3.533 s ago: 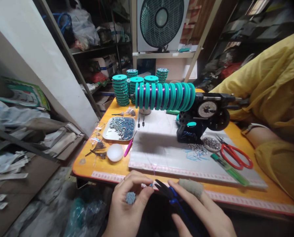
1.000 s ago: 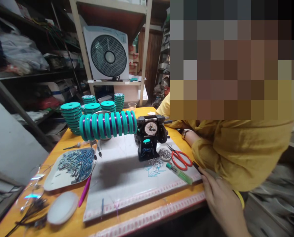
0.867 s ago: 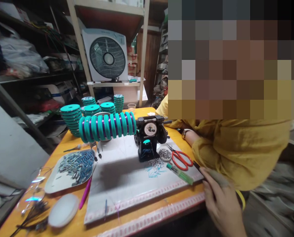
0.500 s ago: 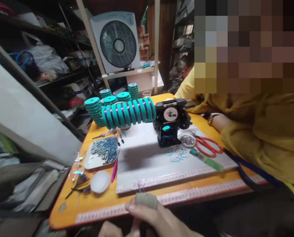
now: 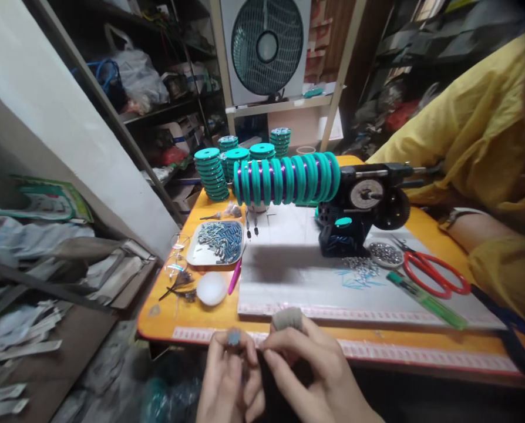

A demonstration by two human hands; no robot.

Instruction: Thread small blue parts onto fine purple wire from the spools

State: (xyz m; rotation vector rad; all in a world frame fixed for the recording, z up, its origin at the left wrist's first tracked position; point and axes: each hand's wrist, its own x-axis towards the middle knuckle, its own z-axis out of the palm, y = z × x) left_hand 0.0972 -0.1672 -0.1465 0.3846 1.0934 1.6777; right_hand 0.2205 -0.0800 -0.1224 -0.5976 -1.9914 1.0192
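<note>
Both my hands are together at the near edge of the orange table (image 5: 192, 320). My left hand (image 5: 227, 382) is curled, pinching a small blue-grey piece (image 5: 234, 336) at its fingertips. My right hand (image 5: 315, 376), with a grey fabric guard (image 5: 287, 318) on one finger, has its fingers bent and pinched against the left hand; what they grip is too small to name. A black winding machine (image 5: 359, 211) carries a row of teal spools (image 5: 286, 179) wound with purple line.
A tray of small blue-grey parts (image 5: 216, 241), a white lid (image 5: 211, 289), a pink pen (image 5: 235, 276), red scissors (image 5: 434, 275) and a green tool (image 5: 425, 301) lie on the table. A person in yellow (image 5: 478, 147) sits at the right. Teal spool stacks (image 5: 209, 173) stand behind.
The view swung back from the right side of the table to its front. My right hand came in from the right edge and joined the left hand, which came back into view.
</note>
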